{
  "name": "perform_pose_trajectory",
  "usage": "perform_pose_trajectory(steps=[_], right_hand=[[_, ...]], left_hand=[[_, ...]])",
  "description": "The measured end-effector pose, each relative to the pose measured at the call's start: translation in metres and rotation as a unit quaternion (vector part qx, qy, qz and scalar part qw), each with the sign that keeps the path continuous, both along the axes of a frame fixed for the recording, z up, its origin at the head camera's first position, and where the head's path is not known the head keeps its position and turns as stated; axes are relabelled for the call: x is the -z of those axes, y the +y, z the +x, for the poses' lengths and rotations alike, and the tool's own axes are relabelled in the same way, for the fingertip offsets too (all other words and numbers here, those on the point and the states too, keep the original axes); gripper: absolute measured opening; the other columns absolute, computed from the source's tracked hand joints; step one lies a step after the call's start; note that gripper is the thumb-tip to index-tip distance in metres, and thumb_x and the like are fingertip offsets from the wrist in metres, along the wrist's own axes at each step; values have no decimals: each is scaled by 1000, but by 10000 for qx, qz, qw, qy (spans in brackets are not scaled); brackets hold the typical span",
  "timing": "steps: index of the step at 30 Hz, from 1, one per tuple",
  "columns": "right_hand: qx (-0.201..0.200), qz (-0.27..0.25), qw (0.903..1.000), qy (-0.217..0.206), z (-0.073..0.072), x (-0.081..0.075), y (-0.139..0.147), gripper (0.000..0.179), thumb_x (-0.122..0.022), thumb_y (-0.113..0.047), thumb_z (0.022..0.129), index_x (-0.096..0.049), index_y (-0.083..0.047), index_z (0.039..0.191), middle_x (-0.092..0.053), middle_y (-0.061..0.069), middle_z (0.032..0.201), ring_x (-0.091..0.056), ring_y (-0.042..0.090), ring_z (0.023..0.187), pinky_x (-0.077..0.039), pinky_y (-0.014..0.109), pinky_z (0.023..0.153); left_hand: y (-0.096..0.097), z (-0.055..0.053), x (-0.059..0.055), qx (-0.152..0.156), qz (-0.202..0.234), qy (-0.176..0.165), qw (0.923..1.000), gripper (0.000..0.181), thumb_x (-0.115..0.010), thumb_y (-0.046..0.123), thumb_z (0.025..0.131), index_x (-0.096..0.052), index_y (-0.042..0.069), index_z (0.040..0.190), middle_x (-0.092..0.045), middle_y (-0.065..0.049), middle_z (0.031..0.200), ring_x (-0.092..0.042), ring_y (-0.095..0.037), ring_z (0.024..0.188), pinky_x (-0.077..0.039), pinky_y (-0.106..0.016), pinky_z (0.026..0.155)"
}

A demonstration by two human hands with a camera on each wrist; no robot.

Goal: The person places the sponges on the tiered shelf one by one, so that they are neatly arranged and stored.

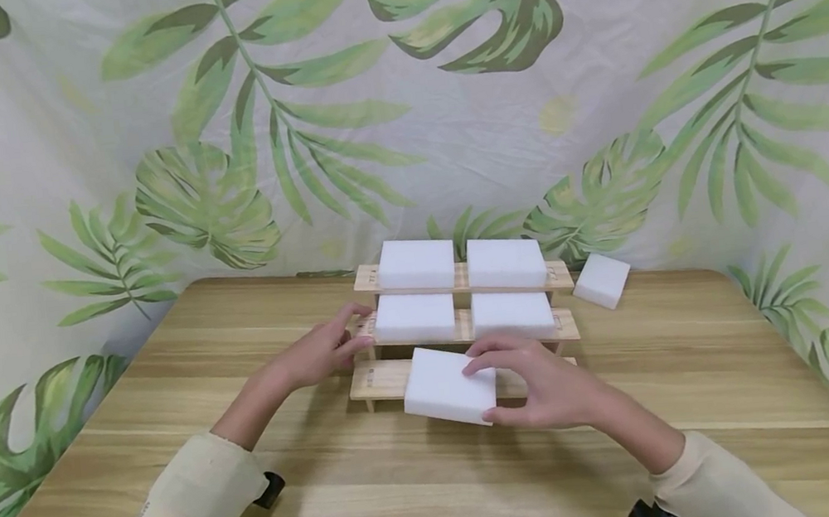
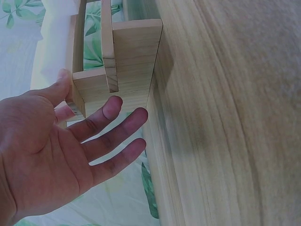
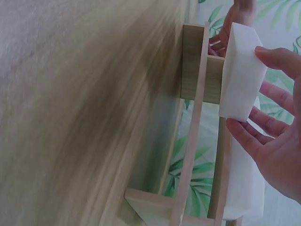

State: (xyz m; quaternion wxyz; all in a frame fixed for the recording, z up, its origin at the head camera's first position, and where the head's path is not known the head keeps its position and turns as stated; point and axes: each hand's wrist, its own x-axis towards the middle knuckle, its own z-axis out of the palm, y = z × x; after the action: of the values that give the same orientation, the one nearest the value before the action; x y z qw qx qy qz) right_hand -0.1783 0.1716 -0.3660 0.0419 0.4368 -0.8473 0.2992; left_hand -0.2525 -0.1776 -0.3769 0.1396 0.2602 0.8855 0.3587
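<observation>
My right hand (image 1: 546,383) holds a white foam-like block (image 1: 445,384) by its right end, between thumb and fingers. The block is tilted, above the front of the lowest step of a three-step wooden rack (image 1: 380,382). In the right wrist view the same block (image 3: 242,75) shows edge-on, with the fingertips at its sides. My left hand (image 1: 322,352) grips the left end of the rack's middle step with thumb and index finger. In the left wrist view, the other fingers (image 2: 117,125) stretch out below, beside the rack's side panel.
Two white blocks (image 1: 415,264) lie on the top step and two more (image 1: 414,318) on the middle step. Another white block (image 1: 602,280) is on the wooden table (image 1: 316,484), right of the rack. A leaf-patterned cloth (image 1: 463,137) hangs behind.
</observation>
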Motion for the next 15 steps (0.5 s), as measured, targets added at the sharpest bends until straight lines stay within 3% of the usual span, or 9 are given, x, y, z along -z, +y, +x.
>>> perform_pose_trajectory(steps=[15], right_hand=[[150, 381, 9992, -42, -3, 5, -20, 39, -84, -20, 86, -71, -11, 121, -62, 8, 135, -57, 28, 127, -49, 47, 104]], left_hand=[[0, -1, 1, -30, -16, -10, 10000, 52, -50, 30, 112, -31, 4, 153, -66, -20, 80, -72, -34, 86, -55, -46, 80]])
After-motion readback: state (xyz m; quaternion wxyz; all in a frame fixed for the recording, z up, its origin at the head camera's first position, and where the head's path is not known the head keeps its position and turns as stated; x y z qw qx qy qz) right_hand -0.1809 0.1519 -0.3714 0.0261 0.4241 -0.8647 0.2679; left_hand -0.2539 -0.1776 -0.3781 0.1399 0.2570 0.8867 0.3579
